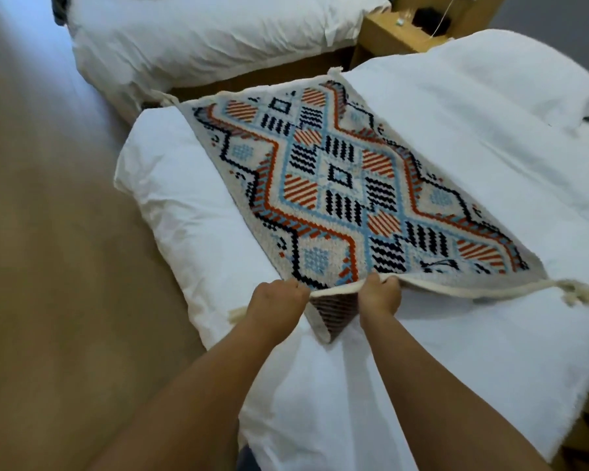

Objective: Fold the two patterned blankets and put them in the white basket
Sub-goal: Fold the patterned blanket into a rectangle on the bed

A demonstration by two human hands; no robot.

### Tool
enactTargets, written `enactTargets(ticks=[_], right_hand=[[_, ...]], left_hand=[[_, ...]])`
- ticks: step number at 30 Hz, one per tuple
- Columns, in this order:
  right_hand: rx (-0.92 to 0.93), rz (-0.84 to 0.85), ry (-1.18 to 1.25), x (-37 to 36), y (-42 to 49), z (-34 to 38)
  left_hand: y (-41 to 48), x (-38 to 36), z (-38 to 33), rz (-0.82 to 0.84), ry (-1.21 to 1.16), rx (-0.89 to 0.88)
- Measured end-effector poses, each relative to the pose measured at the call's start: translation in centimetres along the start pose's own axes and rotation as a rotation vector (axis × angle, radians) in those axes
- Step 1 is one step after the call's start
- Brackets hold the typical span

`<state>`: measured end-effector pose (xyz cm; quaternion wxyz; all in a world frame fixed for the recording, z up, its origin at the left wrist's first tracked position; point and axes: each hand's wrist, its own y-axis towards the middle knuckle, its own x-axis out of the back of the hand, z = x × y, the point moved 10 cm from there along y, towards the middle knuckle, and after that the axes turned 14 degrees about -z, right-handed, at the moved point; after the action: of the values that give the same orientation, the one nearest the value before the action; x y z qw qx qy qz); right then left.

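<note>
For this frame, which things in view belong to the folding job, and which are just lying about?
Job: patterned blanket; left hand and right hand, pinching its near edge. No white basket or second blanket in view.
Lying about: white bed under the blanket; second bed; wooden nightstand; floor.

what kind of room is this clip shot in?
Probably a twin bedroom, maybe a hotel room: a near bed with white duvet, a second white-covered bed, and a light wooden nightstand between them. The left hand and right hand grip a woven patterned blanket spread on the near bed.
</note>
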<state>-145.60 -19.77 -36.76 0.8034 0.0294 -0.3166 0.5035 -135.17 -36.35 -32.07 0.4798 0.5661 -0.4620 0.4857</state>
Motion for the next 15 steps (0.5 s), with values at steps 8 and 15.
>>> enactTargets(ticks=[8,15], right_hand=[[0.129,0.039,-0.094,-11.3,0.4,10.4],[0.161,0.071,-0.158,-22.9,-0.6,17.7]], left_hand=[[9.9,0.9,11.1,-0.014,-0.026,-0.015],[16.8,1.5,23.7,0.002,-0.207,0.133]])
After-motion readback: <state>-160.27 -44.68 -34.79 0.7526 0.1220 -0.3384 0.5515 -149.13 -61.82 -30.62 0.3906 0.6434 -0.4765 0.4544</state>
